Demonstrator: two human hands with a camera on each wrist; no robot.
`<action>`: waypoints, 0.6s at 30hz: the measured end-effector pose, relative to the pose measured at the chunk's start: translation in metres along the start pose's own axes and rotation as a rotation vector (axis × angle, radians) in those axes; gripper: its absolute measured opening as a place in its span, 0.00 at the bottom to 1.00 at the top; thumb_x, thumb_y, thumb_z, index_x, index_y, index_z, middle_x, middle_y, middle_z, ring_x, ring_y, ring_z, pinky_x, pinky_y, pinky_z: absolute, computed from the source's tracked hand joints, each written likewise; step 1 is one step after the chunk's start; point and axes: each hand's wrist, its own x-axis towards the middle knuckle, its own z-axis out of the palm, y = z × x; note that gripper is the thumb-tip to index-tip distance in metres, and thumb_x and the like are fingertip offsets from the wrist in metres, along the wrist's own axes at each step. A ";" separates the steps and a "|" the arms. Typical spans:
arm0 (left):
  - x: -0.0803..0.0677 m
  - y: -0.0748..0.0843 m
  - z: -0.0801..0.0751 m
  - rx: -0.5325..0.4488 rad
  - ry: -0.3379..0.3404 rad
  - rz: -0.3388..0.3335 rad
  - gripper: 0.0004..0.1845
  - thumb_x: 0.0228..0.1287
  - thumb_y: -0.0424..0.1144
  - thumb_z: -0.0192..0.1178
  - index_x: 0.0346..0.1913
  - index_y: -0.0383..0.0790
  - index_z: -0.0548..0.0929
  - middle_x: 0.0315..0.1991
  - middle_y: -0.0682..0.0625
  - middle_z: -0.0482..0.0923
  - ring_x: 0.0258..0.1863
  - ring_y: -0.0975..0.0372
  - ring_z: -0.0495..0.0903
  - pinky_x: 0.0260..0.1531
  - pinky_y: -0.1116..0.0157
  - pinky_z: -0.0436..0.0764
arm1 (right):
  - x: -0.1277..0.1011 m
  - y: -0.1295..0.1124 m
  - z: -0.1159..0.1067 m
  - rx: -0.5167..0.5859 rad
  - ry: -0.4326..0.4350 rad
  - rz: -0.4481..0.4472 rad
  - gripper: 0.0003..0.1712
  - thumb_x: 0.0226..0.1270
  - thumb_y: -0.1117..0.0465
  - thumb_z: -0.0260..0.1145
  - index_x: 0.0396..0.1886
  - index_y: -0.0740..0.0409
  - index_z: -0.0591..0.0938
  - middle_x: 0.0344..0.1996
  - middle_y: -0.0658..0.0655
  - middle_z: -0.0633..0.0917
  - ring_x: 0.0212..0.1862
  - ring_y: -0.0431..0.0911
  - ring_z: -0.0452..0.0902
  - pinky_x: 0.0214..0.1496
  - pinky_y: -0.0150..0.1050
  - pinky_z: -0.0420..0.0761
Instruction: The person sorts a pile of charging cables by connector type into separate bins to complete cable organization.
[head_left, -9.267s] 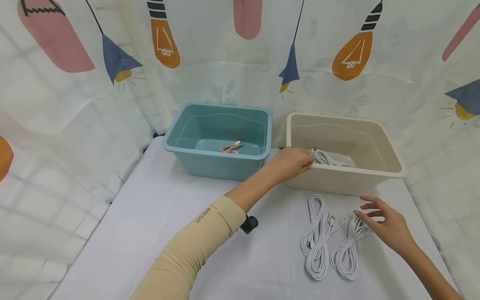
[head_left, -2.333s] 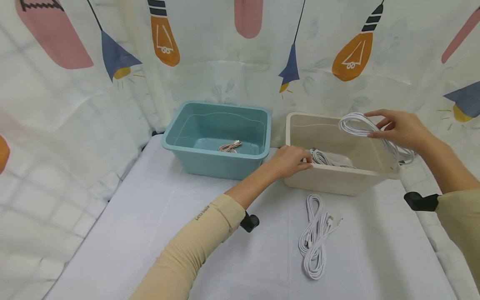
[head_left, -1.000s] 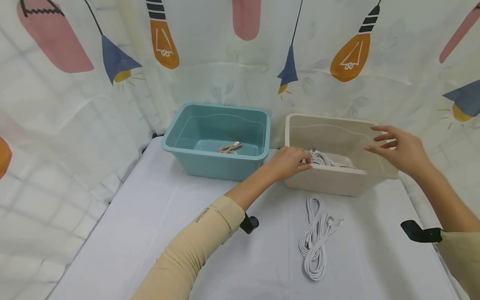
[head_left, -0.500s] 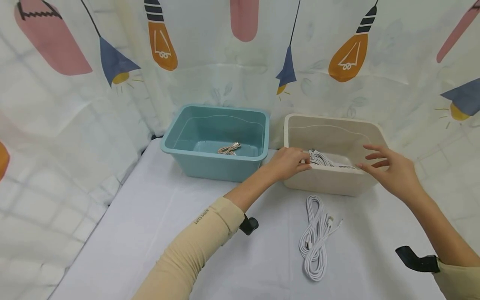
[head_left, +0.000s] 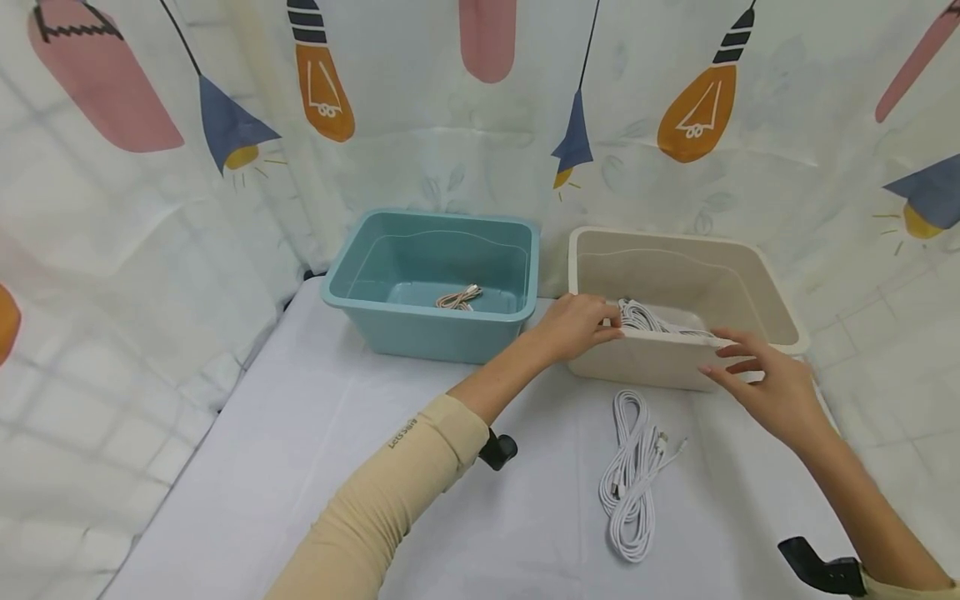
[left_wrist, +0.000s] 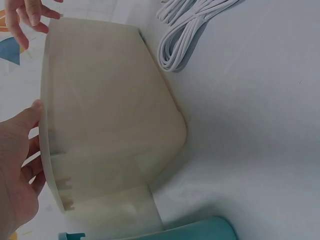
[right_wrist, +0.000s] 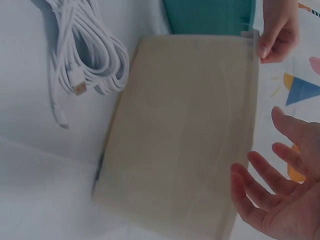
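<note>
My left hand grips the front rim of the beige bin near its left corner, thumb outside and fingers over the edge, as the left wrist view shows. Inside that bin, white coiled cables show above the front wall, which hides the rest. My right hand is at the bin's front right, fingers spread and nothing in them; the right wrist view has the same hand beside the rim. One bundle of white USB cable lies on the table in front of the bin.
Left of the beige bin stands a teal bin with a small tan cable on its floor. Both bins are at the back of the white-covered table, against a patterned curtain.
My right hand took the right-hand cable bundle off the table, carried it over the beige bin and let go; the bundle is out of sight. That hand has come down toward the front; the left stays put.
</note>
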 end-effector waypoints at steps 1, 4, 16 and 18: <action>0.000 0.000 0.000 -0.001 0.000 0.001 0.14 0.80 0.50 0.60 0.53 0.48 0.90 0.44 0.52 0.86 0.39 0.62 0.83 0.40 0.66 0.79 | -0.003 0.000 0.003 0.000 -0.003 0.000 0.32 0.64 0.66 0.78 0.68 0.61 0.80 0.47 0.73 0.88 0.37 0.30 0.85 0.26 0.29 0.77; -0.001 0.000 0.000 -0.001 0.002 0.003 0.14 0.80 0.50 0.60 0.53 0.48 0.90 0.44 0.52 0.86 0.39 0.62 0.83 0.40 0.66 0.79 | -0.011 0.000 0.012 -0.005 -0.012 0.005 0.32 0.65 0.66 0.78 0.68 0.62 0.79 0.47 0.73 0.88 0.41 0.58 0.90 0.27 0.30 0.77; -0.001 0.001 -0.001 -0.004 -0.008 -0.012 0.14 0.80 0.50 0.60 0.54 0.48 0.90 0.45 0.52 0.87 0.40 0.62 0.83 0.41 0.66 0.79 | -0.040 0.001 0.047 0.033 -0.040 0.056 0.29 0.63 0.65 0.79 0.63 0.60 0.82 0.39 0.64 0.91 0.33 0.46 0.87 0.29 0.32 0.80; -0.001 0.001 -0.001 -0.002 -0.004 -0.012 0.14 0.79 0.50 0.60 0.53 0.48 0.90 0.45 0.52 0.87 0.40 0.62 0.83 0.40 0.67 0.79 | -0.045 0.001 0.053 0.041 -0.045 0.067 0.29 0.62 0.65 0.79 0.63 0.61 0.82 0.38 0.62 0.91 0.32 0.44 0.87 0.28 0.33 0.80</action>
